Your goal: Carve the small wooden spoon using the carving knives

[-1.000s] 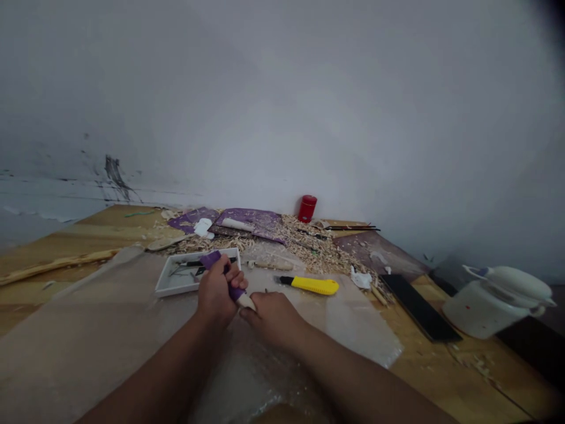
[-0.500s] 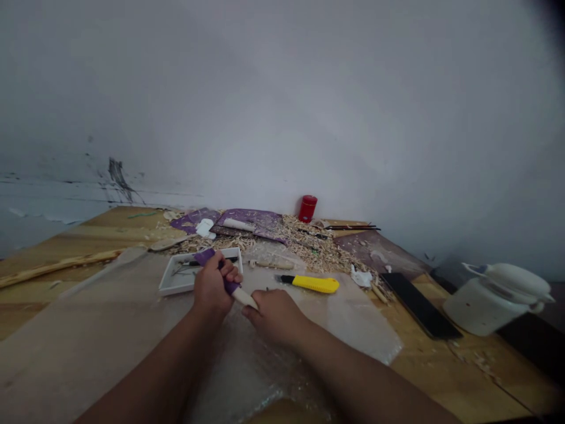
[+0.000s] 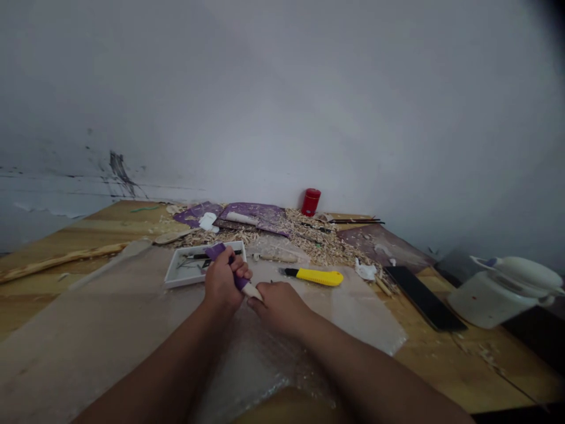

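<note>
My left hand (image 3: pixel 226 281) is closed around a strip of purple sandpaper (image 3: pixel 215 251) folded over a pale wooden stick (image 3: pixel 252 291). The paper's end sticks out above the fist. My right hand (image 3: pixel 280 307) grips the near end of the same stick, thumb and fingers pressed together, hiding that end. Only a short length of bare wood shows between the two hands. Just beyond my left hand sits a white tray (image 3: pixel 171 275) with small dark tools in it. A yellow utility knife (image 3: pixel 320 277) lies beyond my right hand, its blade end toward the left.
Clear plastic sheeting (image 3: pixel 132 312) covers the wooden table (image 3: pixel 101 227). Wood shavings (image 3: pixel 320 244) and purple sheets (image 3: pixel 265 213) lie along the wall, near a red can (image 3: pixel 311 202). Rightward are a black phone (image 3: pixel 426 299) and a white lidded pot (image 3: pixel 489 297). A long stick (image 3: pixel 62 263) lies left.
My left hand and the sandpaper have moved along the stick toward my right hand, so less bare wood shows between them. The whole view has shifted slightly.
</note>
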`<action>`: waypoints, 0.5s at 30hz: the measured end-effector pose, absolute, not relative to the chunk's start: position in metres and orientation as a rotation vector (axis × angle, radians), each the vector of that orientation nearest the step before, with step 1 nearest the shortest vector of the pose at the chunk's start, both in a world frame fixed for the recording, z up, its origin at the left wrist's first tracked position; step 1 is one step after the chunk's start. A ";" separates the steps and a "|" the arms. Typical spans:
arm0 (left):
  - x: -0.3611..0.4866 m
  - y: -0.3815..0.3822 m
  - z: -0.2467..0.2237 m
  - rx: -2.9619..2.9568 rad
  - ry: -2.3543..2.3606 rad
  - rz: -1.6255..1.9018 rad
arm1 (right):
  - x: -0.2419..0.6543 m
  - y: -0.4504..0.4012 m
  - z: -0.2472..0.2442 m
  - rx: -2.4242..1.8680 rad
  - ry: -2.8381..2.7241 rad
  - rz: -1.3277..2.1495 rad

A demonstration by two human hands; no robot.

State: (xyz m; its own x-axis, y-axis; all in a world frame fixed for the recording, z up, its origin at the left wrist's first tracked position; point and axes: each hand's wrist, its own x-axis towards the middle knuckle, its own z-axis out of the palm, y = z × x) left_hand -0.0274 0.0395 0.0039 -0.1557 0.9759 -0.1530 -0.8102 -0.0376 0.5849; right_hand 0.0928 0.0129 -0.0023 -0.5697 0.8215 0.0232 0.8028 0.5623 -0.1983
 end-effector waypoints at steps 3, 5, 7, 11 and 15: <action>-0.027 0.039 0.004 0.339 0.642 1.608 | 0.092 0.014 -0.005 -1.390 -2.664 0.226; -0.027 0.039 0.005 0.345 0.643 1.609 | 0.091 0.014 -0.006 -1.382 -2.654 0.228; -0.027 0.039 0.005 0.351 0.644 1.611 | 0.090 0.014 -0.007 -1.385 -2.644 0.242; -0.025 0.038 0.005 0.350 0.652 1.612 | 0.089 0.014 -0.007 -1.398 -2.637 0.248; -0.027 0.039 0.007 0.362 0.658 1.604 | 0.089 0.015 -0.006 -1.413 -2.632 0.246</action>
State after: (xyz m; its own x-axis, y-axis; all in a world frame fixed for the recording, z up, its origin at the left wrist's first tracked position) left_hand -0.0271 0.0391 0.0066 -0.1486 0.9786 -0.1425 -0.7967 -0.0331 0.6035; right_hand 0.0886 0.0147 -0.0061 -0.5475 0.8353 0.0496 0.8116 0.5445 -0.2115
